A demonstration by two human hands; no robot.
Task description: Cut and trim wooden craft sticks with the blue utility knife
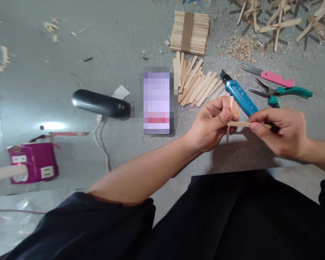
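Observation:
Between thumb and fingers, my left hand (215, 121) pinches an upright wooden craft stick (231, 106). My right hand (280, 130) grips a second craft stick (241, 124), held level, whose left end meets the upright one near its middle. Whether the two are joined there I cannot tell. Just beyond my hands lies a blue utility knife (241, 95), its black tip pointing up and left. Loose craft sticks (199, 85) are spread past my left hand. Farther right rest green-handled pliers (287, 91) with jaws apart and a pink-handled folding blade (276, 77).
A banded bundle of craft sticks (197, 34) stands behind the loose ones. Wood shavings (241, 48) and crossed-stick pieces (280, 25) lie at the upper right. Leftward are a blurred-out phone (156, 97), a black cylindrical device (101, 103) with a cable and a purple power outlet box (44, 159).

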